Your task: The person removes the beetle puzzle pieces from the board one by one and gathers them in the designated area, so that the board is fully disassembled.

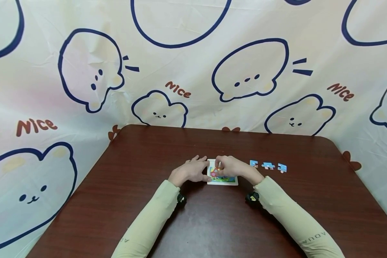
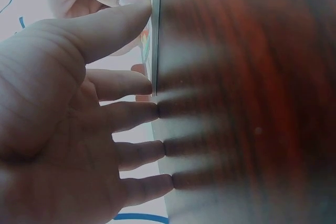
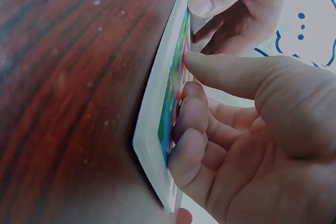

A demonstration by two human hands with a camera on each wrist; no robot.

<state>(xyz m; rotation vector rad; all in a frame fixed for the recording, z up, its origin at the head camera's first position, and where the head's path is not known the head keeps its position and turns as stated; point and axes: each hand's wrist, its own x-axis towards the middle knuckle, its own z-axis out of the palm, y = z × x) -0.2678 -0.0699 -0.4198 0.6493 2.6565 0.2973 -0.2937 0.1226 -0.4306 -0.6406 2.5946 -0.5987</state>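
A small jigsaw puzzle in a white frame [image 1: 222, 184] lies flat on the table, with a colourful picture inside. My left hand [image 1: 191, 170] lies at its left side, fingers extended. In the left wrist view, the left thumb [image 2: 118, 30] touches the frame's edge while the other fingertips reach the tabletop. Over the picture is my right hand [image 1: 230, 166], its fingers bent and its thumb [image 3: 226, 72] touching the picture surface. Whether a piece sits between thumb and fingers is hidden. Part of the picture is covered by the right hand.
Three loose blue puzzle pieces lie right of the frame: one near the right wrist [image 1: 253, 163], a middle one [image 1: 268, 165] and an outer one [image 1: 282, 167]. The brown table [image 1: 200, 222] meets a cartoon-printed cloth [image 1: 200, 71] at the back and sides.
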